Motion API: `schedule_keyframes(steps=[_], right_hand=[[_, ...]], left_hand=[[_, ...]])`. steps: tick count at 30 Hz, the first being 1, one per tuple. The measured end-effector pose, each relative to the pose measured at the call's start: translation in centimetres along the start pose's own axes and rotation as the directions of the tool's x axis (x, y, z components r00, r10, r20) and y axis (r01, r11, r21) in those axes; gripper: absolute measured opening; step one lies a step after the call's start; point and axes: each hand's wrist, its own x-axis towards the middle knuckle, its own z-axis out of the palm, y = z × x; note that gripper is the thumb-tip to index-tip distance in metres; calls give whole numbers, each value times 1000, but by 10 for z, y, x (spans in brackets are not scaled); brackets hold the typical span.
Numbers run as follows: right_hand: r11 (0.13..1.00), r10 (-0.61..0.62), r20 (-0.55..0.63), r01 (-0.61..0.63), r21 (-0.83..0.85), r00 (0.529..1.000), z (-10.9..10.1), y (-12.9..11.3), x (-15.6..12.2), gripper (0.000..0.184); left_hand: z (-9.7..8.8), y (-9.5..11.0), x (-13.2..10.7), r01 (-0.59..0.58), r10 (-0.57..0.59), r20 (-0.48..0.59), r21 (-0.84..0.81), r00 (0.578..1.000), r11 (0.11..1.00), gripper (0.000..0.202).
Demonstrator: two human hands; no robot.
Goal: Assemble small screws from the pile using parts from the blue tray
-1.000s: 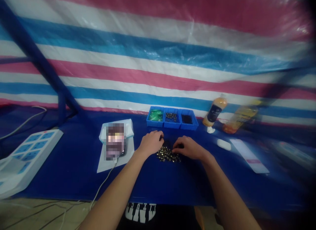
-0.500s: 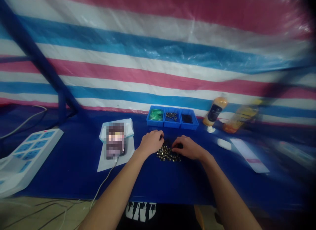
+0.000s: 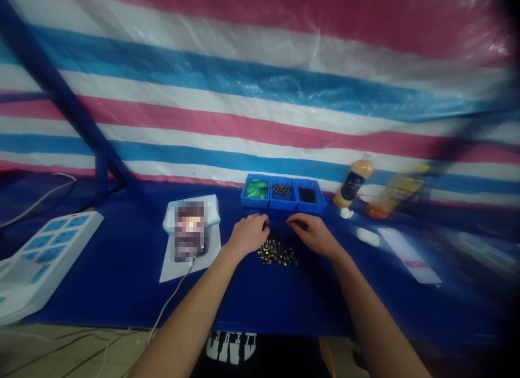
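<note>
Several small brass-coloured metal pieces, screw-like in shape, lie in a loose pile (image 3: 277,254) on the blue table. My left hand (image 3: 249,233) rests at the pile's upper left edge with its fingers curled inward; what they hold, if anything, is hidden. Just beyond the pile at the upper right, my right hand (image 3: 312,232) has its thumb and forefinger pinched together. Anything between those fingertips is too small to make out. Behind both hands stand three joined blue bins: one with green packets (image 3: 257,188), one with small metal parts (image 3: 281,191), one with dark pieces (image 3: 307,195).
Two bottles, one orange (image 3: 354,180) and one yellowish (image 3: 396,193), stand at the back right near a white case (image 3: 368,236) and a white slab (image 3: 409,255). On the left are a phone (image 3: 190,232) on paper, its cable (image 3: 173,302), and a power strip (image 3: 57,248).
My right hand has moved from the pile up and away toward the bins, its fingertips now off the metal pieces. My left hand has stayed in nearly the same place.
</note>
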Motion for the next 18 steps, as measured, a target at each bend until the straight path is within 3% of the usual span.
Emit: schedule_keyframes(steps=[4, 10, 15, 18], right_hand=[[993, 87, -17, -85, 76, 996, 1, 7, 1, 16], [985, 169, -16, -169, 23, 985, 0, 7, 0, 13], [972, 204, -62, -209, -105, 977, -4, 1, -1, 36], [972, 232, -53, -230, 39, 971, -2, -2, 1, 34]], left_hand=[[0, 1, 0, 6, -6, 1, -14, 1000, 1000, 23], [3, -1, 1, -12, 12, -29, -5, 1000, 1000, 21], [3, -1, 1, -13, 13, -24, 0, 1000, 1000, 21], [2, 0, 1, -5, 5, -14, 0, 1000, 1000, 23]])
